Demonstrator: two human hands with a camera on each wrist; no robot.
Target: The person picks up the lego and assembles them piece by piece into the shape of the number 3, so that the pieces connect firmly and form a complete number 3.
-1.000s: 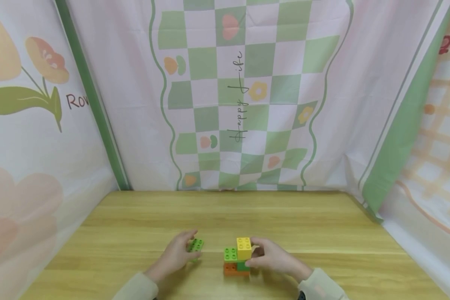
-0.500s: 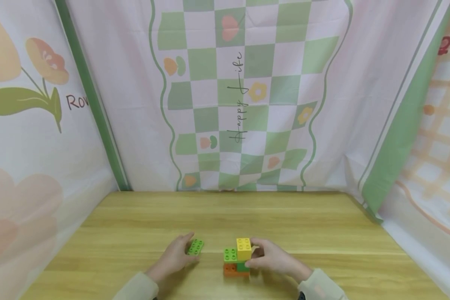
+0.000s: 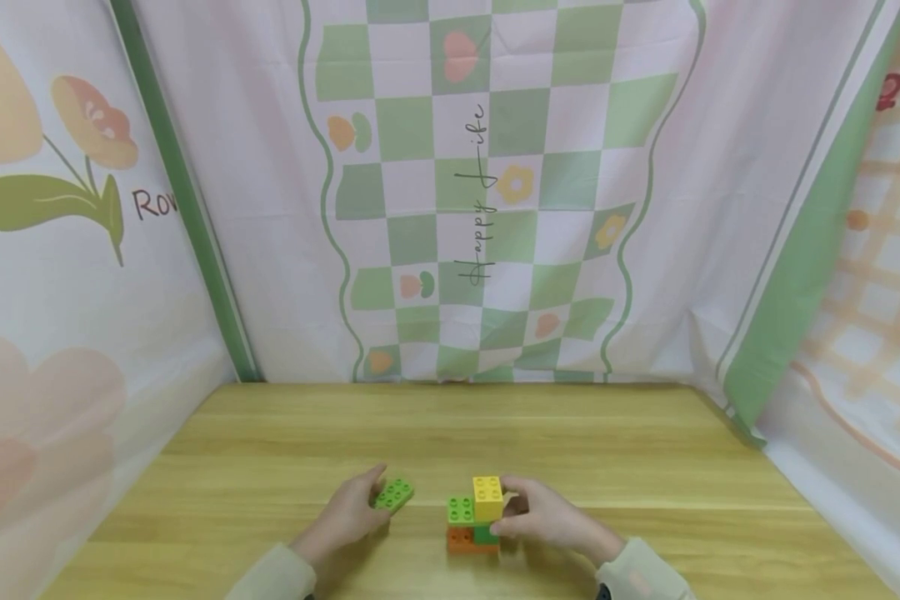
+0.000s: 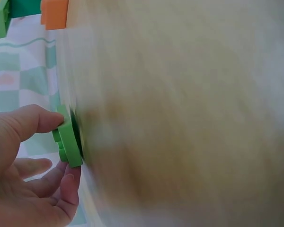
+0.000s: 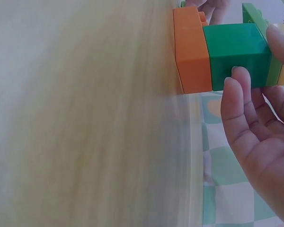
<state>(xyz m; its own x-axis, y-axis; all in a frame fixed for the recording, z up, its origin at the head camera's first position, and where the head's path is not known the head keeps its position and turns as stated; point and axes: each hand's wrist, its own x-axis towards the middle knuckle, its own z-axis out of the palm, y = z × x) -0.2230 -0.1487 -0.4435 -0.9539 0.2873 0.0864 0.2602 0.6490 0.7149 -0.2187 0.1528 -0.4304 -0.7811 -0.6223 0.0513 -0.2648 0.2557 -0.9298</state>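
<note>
My left hand [image 3: 351, 507] pinches a flat light green building brick [image 3: 395, 494] with two rows of studs. In the left wrist view the thumb lies at one end of this brick [image 4: 70, 141] and a fingertip touches the other. My right hand [image 3: 546, 515] holds a small stack of building bricks from its right side. An orange brick [image 3: 461, 537] forms the base of the stack. Above it come a dark green block [image 5: 237, 49], a thin light green brick [image 3: 461, 508] and a yellow brick [image 3: 487, 498] on top at the right.
The stack stands on a wooden table [image 3: 450, 433], to the right of the left hand. A white cloth with a green check pattern [image 3: 468, 208] hangs behind the table's far edge. More printed cloths close off the left and right sides.
The flat light green brick has turned in my left hand and its free end has swung a little to the right. My right hand and the stack have stayed in place.
</note>
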